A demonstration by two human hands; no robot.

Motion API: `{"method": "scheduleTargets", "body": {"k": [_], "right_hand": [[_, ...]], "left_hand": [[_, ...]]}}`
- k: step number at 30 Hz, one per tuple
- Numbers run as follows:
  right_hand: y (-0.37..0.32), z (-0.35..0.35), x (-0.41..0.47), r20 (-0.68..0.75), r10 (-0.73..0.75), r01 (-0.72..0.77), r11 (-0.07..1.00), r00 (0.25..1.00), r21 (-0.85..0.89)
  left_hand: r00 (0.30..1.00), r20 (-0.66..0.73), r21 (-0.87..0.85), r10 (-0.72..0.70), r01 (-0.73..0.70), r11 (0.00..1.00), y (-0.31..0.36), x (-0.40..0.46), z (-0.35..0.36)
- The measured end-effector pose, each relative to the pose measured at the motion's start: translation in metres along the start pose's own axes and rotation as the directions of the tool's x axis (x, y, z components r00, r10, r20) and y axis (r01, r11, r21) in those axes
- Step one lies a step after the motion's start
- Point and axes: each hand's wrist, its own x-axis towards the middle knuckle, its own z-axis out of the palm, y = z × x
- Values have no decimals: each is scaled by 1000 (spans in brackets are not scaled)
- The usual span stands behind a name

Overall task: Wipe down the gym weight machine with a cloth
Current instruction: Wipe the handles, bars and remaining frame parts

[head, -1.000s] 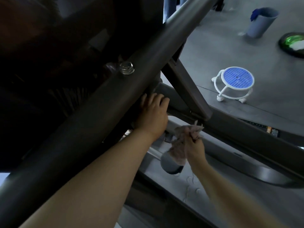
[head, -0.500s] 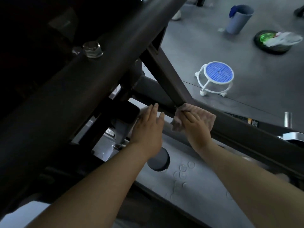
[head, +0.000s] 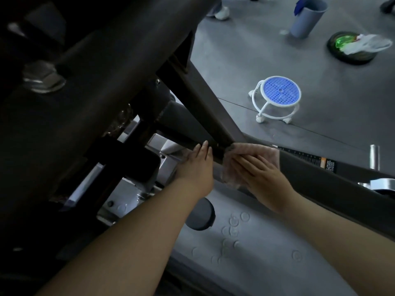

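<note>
Head view: pinkish crumpled cloth [head: 229,167], seemingly thin, pressed on dark frame bar [head: 205,112] under flat right-hand fingers [head: 248,162].

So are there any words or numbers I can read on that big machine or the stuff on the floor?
Black and orange sticker on the machine's frame bar: it has print, but too small and blurred to read.
Blue-topped stool, cup, black dish: no writing visible.

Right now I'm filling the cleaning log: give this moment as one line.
step: wiping frame joint | right hand: presses cloth flat on lower bar | left hand: fingers straight, resting beside it
</note>
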Motion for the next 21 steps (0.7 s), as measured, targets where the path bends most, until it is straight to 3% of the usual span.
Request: {"method": "scheduleTargets", "body": {"k": [4,8,12,15,21], "right_hand": [[14,-3,-22,91,386,-396,901,918,177],[10,-15,12,244,545,-591,665,802,457],[19,-12,47,272,595,-579,416,757,701],[19,-15,72,357,619,-623,284,700,729],[22,-23,95,422,634,-649,169,648,742]], "left_hand": [[1000,-11,39,12,-11,999,2,5,4],[1000,11,96,10,-11,995,4,4,1],[1000,26,124,12,-15,992,6,4,-3],[999,45,155,7,-14,988,5,4,-4],[997,77,195,-15,0,981,7,6,-6]]}}
